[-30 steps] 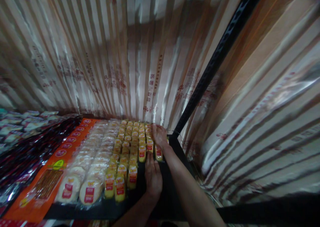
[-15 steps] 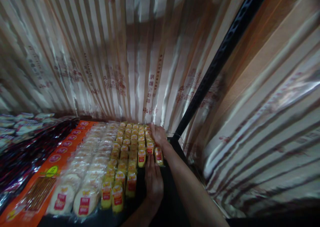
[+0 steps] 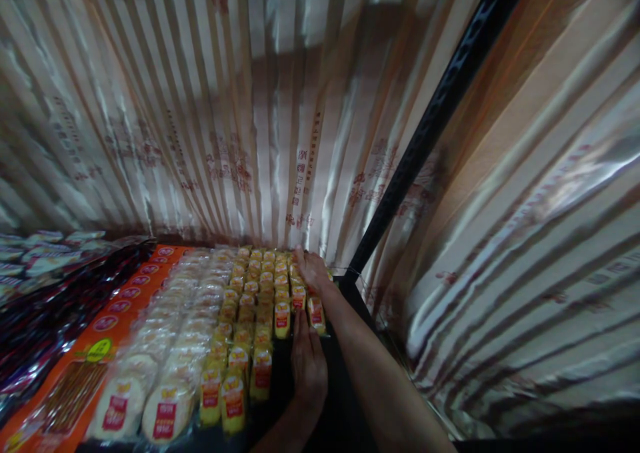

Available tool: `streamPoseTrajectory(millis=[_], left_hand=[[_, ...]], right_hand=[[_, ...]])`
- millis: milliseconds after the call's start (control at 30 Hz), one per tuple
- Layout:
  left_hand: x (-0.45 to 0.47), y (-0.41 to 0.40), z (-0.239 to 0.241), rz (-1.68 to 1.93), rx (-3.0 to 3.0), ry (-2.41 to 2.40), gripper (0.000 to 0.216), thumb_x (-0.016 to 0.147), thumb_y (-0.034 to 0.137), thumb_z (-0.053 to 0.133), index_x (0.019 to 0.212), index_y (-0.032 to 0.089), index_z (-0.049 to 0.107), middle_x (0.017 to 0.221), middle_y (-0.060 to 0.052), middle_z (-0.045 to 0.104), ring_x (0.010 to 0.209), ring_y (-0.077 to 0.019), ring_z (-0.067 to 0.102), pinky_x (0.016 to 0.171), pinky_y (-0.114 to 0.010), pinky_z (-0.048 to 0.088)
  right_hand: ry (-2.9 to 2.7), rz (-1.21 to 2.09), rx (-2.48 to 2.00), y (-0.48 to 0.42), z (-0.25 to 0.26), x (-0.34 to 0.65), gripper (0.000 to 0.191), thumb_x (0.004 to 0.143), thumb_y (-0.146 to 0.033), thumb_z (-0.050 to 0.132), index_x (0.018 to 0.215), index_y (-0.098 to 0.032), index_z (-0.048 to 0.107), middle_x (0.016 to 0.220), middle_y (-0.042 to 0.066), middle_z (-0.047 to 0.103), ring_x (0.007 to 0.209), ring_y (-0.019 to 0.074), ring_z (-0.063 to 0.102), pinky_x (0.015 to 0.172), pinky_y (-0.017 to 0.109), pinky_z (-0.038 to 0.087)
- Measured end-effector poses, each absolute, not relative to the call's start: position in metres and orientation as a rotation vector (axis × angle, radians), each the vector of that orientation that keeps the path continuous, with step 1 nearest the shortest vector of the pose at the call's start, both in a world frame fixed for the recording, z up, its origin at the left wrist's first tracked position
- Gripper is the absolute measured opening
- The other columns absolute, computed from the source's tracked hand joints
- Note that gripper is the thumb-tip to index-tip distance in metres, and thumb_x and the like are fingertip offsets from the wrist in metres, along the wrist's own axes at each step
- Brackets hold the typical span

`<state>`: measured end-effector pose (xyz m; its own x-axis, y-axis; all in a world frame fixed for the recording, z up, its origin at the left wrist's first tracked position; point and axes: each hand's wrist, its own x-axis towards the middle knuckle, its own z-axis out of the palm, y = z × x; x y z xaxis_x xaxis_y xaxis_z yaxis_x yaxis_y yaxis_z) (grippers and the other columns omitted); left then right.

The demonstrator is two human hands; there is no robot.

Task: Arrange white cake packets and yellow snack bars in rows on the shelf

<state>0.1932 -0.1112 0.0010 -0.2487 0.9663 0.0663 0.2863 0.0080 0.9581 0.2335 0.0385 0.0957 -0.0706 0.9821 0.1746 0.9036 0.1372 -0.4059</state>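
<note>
Where the yellow snack packets (image 3: 260, 300) lay in rows on the dark shelf (image 3: 345, 400), both hands worked at the right-hand edge of that block. The rows ran away from the person toward the striped foil curtain (image 3: 280, 126), so the long axis of the block pointed front to back. The left hand (image 3: 309, 363) lay flat, palm down and fingers extended, its fingertips touching the near end of the rightmost packets (image 3: 316, 314); it gripped nothing. The right hand (image 3: 313, 270) reached farther back and rested on top of the far end of the same row, fingers spread loosely; whether it pinched a packet could not be determined. The left hand was therefore nearer the front of the row, the right hand nearer the back. Left of the yellow block lay round white cakes (image 3: 165, 373) in clear wrap, then an orange package (image 3: 95, 353). A black upright post (image 3: 430, 126) stood just right of the hands. The near shelf edge was cut off, and motion blur obscured the printing.
</note>
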Motion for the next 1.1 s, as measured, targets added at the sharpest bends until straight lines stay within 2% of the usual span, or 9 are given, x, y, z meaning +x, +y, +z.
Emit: streamPoseTrajectory(millis=[100,233,300,433,533,633,867,1000,1100], left_hand=[[0.191,-0.112,0.006,1.247,1.302,1.608,0.048,0.088,0.027,0.027,0.130,0.011,0.042,0.141,-0.010,0.039,0.132,-0.0146,0.032,0.111,-0.031,0.024],[0.187,-0.117,0.017,1.185,1.340,1.614,0.047,0.087,0.026,0.026,0.127,0.009,0.046,0.140,-0.012,0.039,0.132,-0.0161,0.031,0.112,-0.032,0.022],[0.185,-0.122,0.021,1.172,1.365,1.624,0.047,0.087,0.025,0.025,0.125,0.009,0.047,0.139,-0.012,0.040,0.132,-0.0164,0.032,0.112,-0.031,0.023],[0.184,-0.136,0.023,1.177,1.450,1.653,0.042,0.083,0.020,0.032,0.119,0.013,0.053,0.130,-0.011,0.049,0.125,-0.0171,0.040,0.109,-0.031,0.028],[0.185,-0.143,0.019,1.138,1.484,1.648,0.038,0.079,0.012,0.035,0.106,0.014,0.061,0.118,-0.011,0.054,0.112,-0.0167,0.051,0.101,-0.029,0.038],[0.187,-0.143,0.016,1.100,1.511,1.634,0.038,0.076,0.007,0.035,0.100,0.015,0.063,0.116,-0.011,0.054,0.106,-0.0162,0.055,0.097,-0.029,0.042],[0.191,-0.126,0.016,1.143,1.612,1.562,0.044,0.077,0.007,0.034,0.115,0.011,0.057,0.123,-0.013,0.052,0.115,-0.0181,0.050,0.103,-0.032,0.039],[0.193,-0.121,0.014,1.188,1.652,1.538,0.046,0.078,0.007,0.033,0.117,0.011,0.056,0.122,-0.013,0.053,0.116,-0.0180,0.049,0.103,-0.032,0.038],[0.195,-0.119,0.013,1.180,1.695,1.506,0.047,0.077,0.007,0.033,0.118,0.012,0.056,0.120,-0.013,0.054,0.114,-0.0181,0.050,0.103,-0.031,0.039]], right_hand=[[-1.787,0.309,-1.755,0.025,0.100,0.242,0.069,0.092,-0.048,0.007,0.096,-0.015,0.067,0.094,0.014,0.069,0.094,0.0202,0.062,0.084,0.031,0.042],[-1.411,0.198,-1.558,-0.011,0.093,0.265,0.062,0.092,-0.045,0.010,0.113,-0.012,0.058,0.118,0.013,0.060,0.115,0.0198,0.050,0.097,0.035,0.037],[-1.246,0.118,-1.595,-0.036,0.082,0.277,0.060,0.091,-0.046,0.016,0.114,-0.008,0.056,0.117,0.016,0.059,0.114,0.0225,0.050,0.098,0.039,0.036],[-1.273,-0.024,-1.729,-0.087,0.052,0.286,0.049,0.086,-0.048,0.033,0.108,-0.013,0.060,0.107,0.015,0.061,0.103,0.0257,0.053,0.089,0.041,0.041],[-1.267,0.036,-1.853,-0.112,0.034,0.280,0.041,0.083,-0.046,0.041,0.102,-0.017,0.061,0.094,0.012,0.061,0.078,0.0211,0.058,0.071,0.035,0.047],[-1.356,0.145,-1.807,-0.120,0.023,0.273,0.032,0.081,-0.040,0.045,0.098,-0.019,0.061,0.091,0.009,0.061,0.066,0.0178,0.057,0.063,0.032,0.048],[-1.441,0.337,-1.537,-0.109,0.016,0.273,0.029,0.082,-0.029,0.042,0.099,-0.017,0.063,0.098,0.011,0.064,0.086,0.0198,0.061,0.079,0.034,0.050],[-1.320,0.226,-1.571,-0.099,0.018,0.283,0.039,0.086,-0.040,0.037,0.104,-0.014,0.061,0.105,0.013,0.062,0.102,0.0221,0.056,0.093,0.038,0.043],[-1.178,0.275,-1.665,-0.081,0.015,0.289,0.056,0.087,-0.048,0.030,0.120,-0.008,0.051,0.122,0.019,0.053,0.118,0.0255,0.046,0.101,0.043,0.035]])
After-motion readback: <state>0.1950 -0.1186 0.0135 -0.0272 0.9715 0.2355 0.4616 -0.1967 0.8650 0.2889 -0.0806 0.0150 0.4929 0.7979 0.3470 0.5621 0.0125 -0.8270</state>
